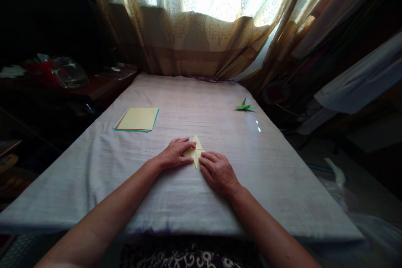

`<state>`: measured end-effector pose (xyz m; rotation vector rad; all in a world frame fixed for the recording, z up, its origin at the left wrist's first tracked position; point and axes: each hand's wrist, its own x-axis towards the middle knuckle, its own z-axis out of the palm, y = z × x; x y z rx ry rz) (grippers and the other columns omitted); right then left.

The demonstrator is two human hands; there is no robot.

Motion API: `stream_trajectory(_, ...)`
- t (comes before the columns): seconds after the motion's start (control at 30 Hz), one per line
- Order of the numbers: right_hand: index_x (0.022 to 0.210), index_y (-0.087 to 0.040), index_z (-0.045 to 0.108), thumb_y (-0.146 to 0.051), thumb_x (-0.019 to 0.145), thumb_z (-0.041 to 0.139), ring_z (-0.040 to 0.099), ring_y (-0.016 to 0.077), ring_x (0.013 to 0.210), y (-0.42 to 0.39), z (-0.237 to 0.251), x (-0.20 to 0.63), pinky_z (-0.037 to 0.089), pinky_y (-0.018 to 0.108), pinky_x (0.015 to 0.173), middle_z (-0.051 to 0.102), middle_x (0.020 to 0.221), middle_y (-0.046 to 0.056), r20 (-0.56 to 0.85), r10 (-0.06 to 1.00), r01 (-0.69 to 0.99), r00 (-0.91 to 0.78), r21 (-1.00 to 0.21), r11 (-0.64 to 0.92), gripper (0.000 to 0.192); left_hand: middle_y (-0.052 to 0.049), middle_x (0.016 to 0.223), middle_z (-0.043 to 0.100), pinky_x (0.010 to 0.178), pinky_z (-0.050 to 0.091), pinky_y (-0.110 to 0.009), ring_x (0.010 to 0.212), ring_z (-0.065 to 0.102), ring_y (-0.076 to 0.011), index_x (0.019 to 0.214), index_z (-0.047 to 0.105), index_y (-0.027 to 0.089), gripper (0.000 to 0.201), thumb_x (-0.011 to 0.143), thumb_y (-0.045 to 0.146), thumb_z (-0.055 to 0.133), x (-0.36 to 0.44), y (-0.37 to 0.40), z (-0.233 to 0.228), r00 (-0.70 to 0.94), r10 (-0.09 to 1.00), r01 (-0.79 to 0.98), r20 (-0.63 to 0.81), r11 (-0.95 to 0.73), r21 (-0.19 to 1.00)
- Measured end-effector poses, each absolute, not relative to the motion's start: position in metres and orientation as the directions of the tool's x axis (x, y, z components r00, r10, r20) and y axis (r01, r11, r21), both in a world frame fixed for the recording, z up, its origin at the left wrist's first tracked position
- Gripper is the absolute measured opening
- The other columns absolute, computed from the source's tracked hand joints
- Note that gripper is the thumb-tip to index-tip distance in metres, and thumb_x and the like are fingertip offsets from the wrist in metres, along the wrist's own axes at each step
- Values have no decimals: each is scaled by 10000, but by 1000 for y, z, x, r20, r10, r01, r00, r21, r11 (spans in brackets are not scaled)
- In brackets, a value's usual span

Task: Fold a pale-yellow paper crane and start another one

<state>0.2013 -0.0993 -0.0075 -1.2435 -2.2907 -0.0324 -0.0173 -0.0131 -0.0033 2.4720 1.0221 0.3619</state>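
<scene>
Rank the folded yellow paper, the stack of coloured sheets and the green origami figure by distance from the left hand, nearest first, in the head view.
1. Folded yellow paper: under the left hand's fingertips, at the middle of the table.
2. Stack of coloured sheets: farther back on the left.
3. Green origami figure: farthest, back on the right.
</scene>
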Motion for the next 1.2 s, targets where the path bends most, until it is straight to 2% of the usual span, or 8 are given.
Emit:
stream_trajectory(0.37,1069,-252,705,-268,932,533,614,235,1059,-98,-9,200,472,392,928,713,1140,46,480,734,750,-480,-209,628,221,-42,1404,559,1137,269,-502,1374,409,-298,1184,605,265,402,803,349,703,-15,-19,-5,668,737,620,108,-630,467)
stream_trajectory(0.6,1070,-237,698,-250,934,519,616,231,1076,-99,-10,200,465,398,950,711,1146,65,474,743,747,-472,-232,622,225,-82,1397,560,1106,327,-507,1354,436,-301,1099,644,240,347,785,363,722,-15,-22,-8,638,737,608,223,-660,442)
stream_trajectory(0.8,1055,-223,694,-245,929,524,626,233,1062,-99,-11,200,477,394,948,714,1145,60,493,729,737,-475,-229,636,213,-58,1205,695,1081,347,-508,1224,573,-265,946,718,250,144,845,343,675,-15,-33,-11,620,720,595,311,-690,412)
stream_trajectory(0.93,1069,-230,691,-251,935,516,624,225,1069,-99,-10,200,473,392,957,711,1148,69,486,731,735,-479,-233,636,221,-37,1141,726,1067,365,-499,1157,627,-242,981,738,280,154,892,337,627,-15,-37,-13,640,704,586,309,-707,395)
stream_trajectory(1.0,1072,-235,689,-249,935,516,623,221,1070,-99,-10,200,469,389,962,710,1151,67,487,733,737,-475,-235,634,222,-30,1153,723,1089,332,-514,1172,619,-245,1016,738,299,178,909,350,605,-15,-38,-14,650,695,583,307,-716,384)
stream_trajectory(1.13,1077,-233,687,-244,938,511,622,219,1072,-101,-9,199,468,383,961,711,1147,67,491,727,732,-480,-234,640,225,-25,1180,711,1153,151,-588,1289,519,-283,1080,723,317,221,931,369,569,-15,-43,-10,657,686,597,313,-727,339)
stream_trajectory(1.2,1088,-228,684,-243,935,513,618,224,1087,-102,-9,198,468,388,960,709,1153,70,485,727,732,-486,-230,642,229,-26,1197,704,1159,123,-590,1320,484,-288,1121,703,306,245,936,362,553,-15,-45,-8,659,691,609,297,-722,330)
